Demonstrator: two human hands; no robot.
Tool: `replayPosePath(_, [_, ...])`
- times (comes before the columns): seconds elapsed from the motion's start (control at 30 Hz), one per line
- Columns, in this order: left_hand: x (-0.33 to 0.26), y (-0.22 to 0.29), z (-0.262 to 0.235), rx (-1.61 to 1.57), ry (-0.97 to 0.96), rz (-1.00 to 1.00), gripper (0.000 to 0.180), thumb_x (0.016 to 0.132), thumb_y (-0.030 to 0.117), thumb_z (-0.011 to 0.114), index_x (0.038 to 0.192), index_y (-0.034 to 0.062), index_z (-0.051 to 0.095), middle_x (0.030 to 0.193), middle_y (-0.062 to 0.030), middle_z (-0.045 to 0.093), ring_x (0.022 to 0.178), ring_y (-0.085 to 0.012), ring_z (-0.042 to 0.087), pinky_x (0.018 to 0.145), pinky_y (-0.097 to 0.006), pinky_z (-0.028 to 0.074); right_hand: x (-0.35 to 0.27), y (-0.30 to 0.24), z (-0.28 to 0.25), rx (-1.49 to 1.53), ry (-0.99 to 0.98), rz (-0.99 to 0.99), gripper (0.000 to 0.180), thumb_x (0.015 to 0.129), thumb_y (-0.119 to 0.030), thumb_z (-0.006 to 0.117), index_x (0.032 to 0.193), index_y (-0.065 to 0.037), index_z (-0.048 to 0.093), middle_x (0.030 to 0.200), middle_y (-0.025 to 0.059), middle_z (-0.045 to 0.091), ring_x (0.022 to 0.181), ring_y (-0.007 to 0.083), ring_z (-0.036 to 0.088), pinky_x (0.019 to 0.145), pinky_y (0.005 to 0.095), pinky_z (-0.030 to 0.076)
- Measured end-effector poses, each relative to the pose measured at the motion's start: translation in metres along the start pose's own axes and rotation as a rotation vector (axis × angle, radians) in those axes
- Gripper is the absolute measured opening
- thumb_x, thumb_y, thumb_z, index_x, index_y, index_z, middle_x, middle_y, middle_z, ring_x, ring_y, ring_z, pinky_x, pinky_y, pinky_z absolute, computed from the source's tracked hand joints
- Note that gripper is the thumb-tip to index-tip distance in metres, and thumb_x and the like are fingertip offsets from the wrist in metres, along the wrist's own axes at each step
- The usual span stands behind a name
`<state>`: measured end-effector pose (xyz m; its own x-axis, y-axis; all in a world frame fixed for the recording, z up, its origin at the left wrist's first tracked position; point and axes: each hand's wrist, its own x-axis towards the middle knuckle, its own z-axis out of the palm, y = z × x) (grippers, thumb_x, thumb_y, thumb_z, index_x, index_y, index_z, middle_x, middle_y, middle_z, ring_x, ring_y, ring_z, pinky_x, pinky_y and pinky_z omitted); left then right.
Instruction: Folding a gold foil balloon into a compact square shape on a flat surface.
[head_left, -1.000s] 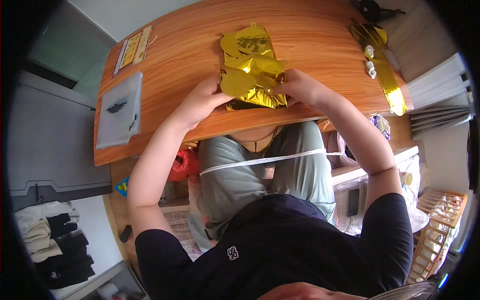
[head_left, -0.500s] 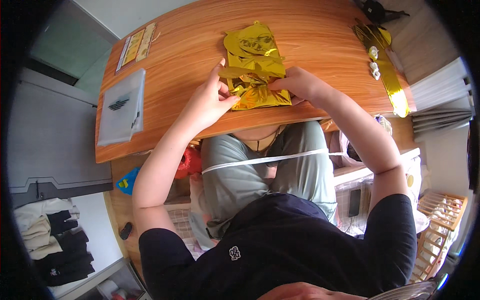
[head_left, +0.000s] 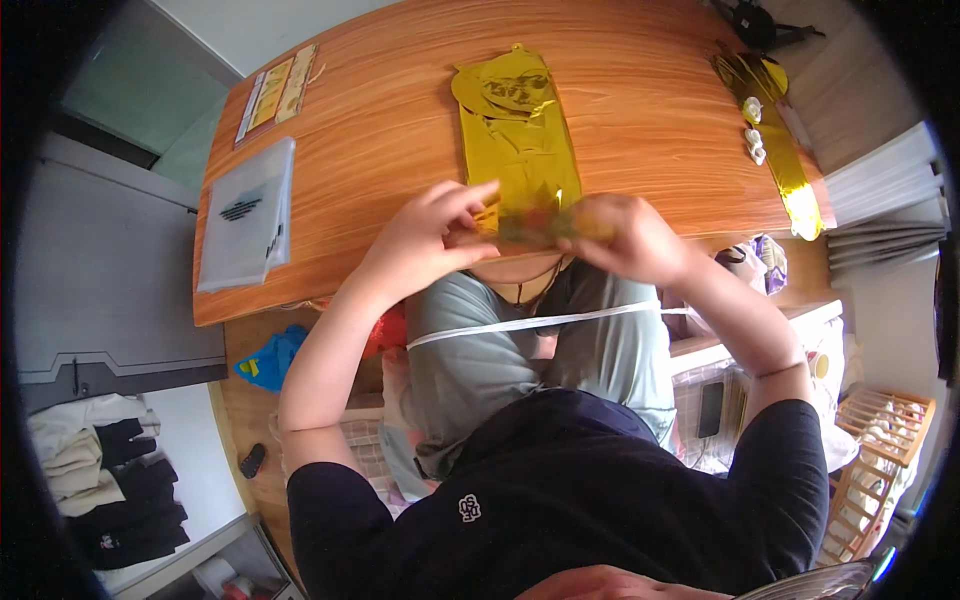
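A crinkled, shiny gold foil balloon (head_left: pixel 515 135) lies flat and long on the wood-grain tabletop (head_left: pixel 640 120). The left hand (head_left: pixel 435 235) and right hand (head_left: pixel 625 235) each pinch its near end at the table's edge. A frosted plastic pouch (head_left: pixel 245 215) lies well apart.

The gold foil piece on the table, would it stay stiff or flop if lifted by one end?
The gold foil piece looks thin and creased, so it would likely flop and weigh little. Its shiny surface may slip between the left hand and right hand.
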<state>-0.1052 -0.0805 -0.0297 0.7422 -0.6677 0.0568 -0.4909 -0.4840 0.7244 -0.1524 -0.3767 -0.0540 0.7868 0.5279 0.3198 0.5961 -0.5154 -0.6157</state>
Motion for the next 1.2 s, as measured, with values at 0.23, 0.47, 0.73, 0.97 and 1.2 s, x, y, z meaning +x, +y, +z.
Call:
replayPosePath(0.23, [-0.007, 0.001, 0.021, 0.515, 0.126, 0.416, 0.060, 0.085, 0.002, 0.065, 0.144, 0.0119, 0.057, 0.140, -0.0090, 0.059, 0.127, -0.0304, 0.059, 0.106, -0.045, 0.048, -0.012, -0.001, 0.010, -0.177, 0.065, -0.227, 0.023, 0.085, -0.012, 0.077, 0.107, -0.008, 0.070, 0.105, 0.0067, 0.074, 0.098, 0.0292, 0.072, 0.083, 0.0410, 0.059])
replayPosePath(0.47, [-0.001, -0.007, 0.030, 0.531, -0.130, 0.410, 0.049, 0.098, 0.009, 0.050, 0.147, 0.0084, 0.050, 0.157, -0.0113, 0.046, 0.145, -0.0283, 0.044, 0.119, -0.044, 0.039, -0.008, -0.003, 0.005, -0.166, 0.034, -0.250, 0.027, 0.081, -0.009, 0.079, 0.107, -0.007, 0.070, 0.106, 0.0088, 0.073, 0.101, 0.0298, 0.071, 0.086, 0.0406, 0.059])
replayPosePath(0.73, [0.001, -0.011, 0.030, 0.561, -0.139, 0.416, 0.047, 0.101, 0.014, 0.045, 0.148, 0.0087, 0.049, 0.157, -0.0112, 0.047, 0.145, -0.0278, 0.045, 0.119, -0.044, 0.039, -0.012, -0.002, 0.003, -0.246, 0.052, -0.363, 0.036, 0.078, -0.009, 0.082, 0.112, -0.007, 0.070, 0.115, 0.0089, 0.070, 0.108, 0.0281, 0.069, 0.087, 0.0388, 0.060])
replayPosePath(0.97, [0.000, -0.010, 0.029, 0.545, -0.141, 0.422, 0.048, 0.100, 0.012, 0.047, 0.148, 0.0077, 0.050, 0.157, -0.0121, 0.046, 0.146, -0.0279, 0.044, 0.120, -0.044, 0.039, -0.006, -0.007, -0.002, -0.420, -0.030, -0.416, 0.039, 0.082, -0.017, 0.077, 0.119, -0.008, 0.068, 0.119, 0.0085, 0.071, 0.109, 0.0263, 0.070, 0.080, 0.0350, 0.062])
replayPosePath(1.2, [0.004, -0.009, 0.023, 0.441, -0.196, 0.381, 0.054, 0.097, 0.009, 0.053, 0.150, 0.0081, 0.047, 0.160, -0.0132, 0.042, 0.147, -0.0281, 0.041, 0.121, -0.044, 0.037, 0.001, -0.003, -0.006, -0.335, -0.046, -0.361, 0.043, 0.082, -0.017, 0.076, 0.122, -0.006, 0.067, 0.106, 0.0110, 0.074, 0.096, 0.0286, 0.074, 0.078, 0.0377, 0.061])
